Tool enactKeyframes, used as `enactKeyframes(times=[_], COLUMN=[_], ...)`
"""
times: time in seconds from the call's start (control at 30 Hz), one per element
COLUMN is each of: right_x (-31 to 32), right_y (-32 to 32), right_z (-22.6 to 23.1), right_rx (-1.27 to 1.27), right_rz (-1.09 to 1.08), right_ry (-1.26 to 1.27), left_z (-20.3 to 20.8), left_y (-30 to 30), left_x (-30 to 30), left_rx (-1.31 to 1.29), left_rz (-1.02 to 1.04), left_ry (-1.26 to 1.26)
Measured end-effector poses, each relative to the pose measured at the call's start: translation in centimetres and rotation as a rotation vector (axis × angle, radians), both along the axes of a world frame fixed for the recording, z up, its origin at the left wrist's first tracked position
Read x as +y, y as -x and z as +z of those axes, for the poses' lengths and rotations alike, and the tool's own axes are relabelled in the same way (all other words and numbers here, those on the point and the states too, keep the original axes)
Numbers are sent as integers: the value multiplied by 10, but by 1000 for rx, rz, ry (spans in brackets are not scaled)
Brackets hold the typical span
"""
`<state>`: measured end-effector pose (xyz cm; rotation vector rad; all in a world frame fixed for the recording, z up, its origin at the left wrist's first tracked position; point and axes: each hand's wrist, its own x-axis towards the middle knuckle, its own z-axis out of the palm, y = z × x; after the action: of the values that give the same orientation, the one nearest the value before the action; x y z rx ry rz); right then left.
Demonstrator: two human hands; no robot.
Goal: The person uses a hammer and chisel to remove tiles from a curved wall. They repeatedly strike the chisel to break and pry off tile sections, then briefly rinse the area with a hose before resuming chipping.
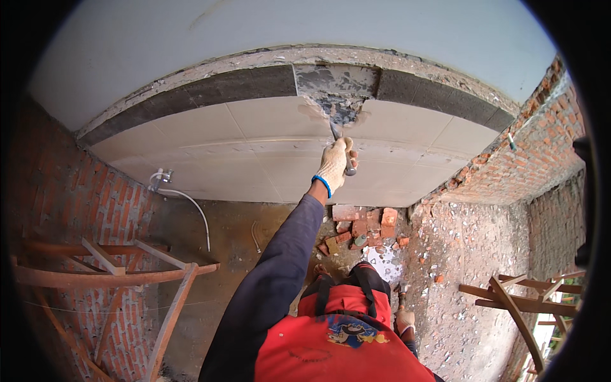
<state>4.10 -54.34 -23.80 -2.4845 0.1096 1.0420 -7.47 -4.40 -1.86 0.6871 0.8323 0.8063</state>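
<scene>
A head-worn camera looks down and forward at a tiled wall in a rough brick room; at far left stands a bare red brick wall (76, 210), and against it leans a rust-coloured metal frame (114, 274) of thin angled bars; beside that, a small tap (162, 177) sits low on the wall with a thin white hose (194, 207) curving down toward the grey concrete floor (223, 254); the wall ahead is faced with large smooth cream tiles (254, 146), topped by a dark grey band (216, 89) and a crumbly mortar edge; near the middle top, one patch of broken tile (340, 105) exposes rough grey mortar; the left hand (335, 164), in a pale knit work glove with a blue cuff, is raised on a dark-sleeved arm and closed tightly around a metal chisel (335, 132), whose tip touches the lower edge of the broken patch; below it, a heap of broken red bricks (363, 229) lies on the floor against the wall; in the foreground is the person's red top with black straps; the right hand (404, 318) hangs low beside the body, and whether it grips anything cannot be told; to the right the floor turns to pebbly rubble (471, 254), bounded by another red brick wall (541, 146), with a second rust-coloured frame (522, 299) at far right.
</scene>
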Motion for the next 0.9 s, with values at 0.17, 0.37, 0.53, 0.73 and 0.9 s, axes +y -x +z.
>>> enactKeyframes(times=[0.17,0.37,0.53,0.73,0.9], right_x=[-16,39,117,207,260], right_y=[-3,-14,-18,-3,7], right_z=[13,71,179,308,342], right_rx=[163,172,-35,-398,-606], right_rz=[-340,-468,-246,2,215], right_ry=[-224,-728,-1097,-1579,-1677], left_z=[6,-1,-2,11,17], left_y=[-7,-19,-23,-14,-17], left_x=[33,41,38,43,47], left_rx=[-159,-393,-305,-530,-545], left_rz=[51,82,147,26,106], left_ry=[77,217,164,255,331])
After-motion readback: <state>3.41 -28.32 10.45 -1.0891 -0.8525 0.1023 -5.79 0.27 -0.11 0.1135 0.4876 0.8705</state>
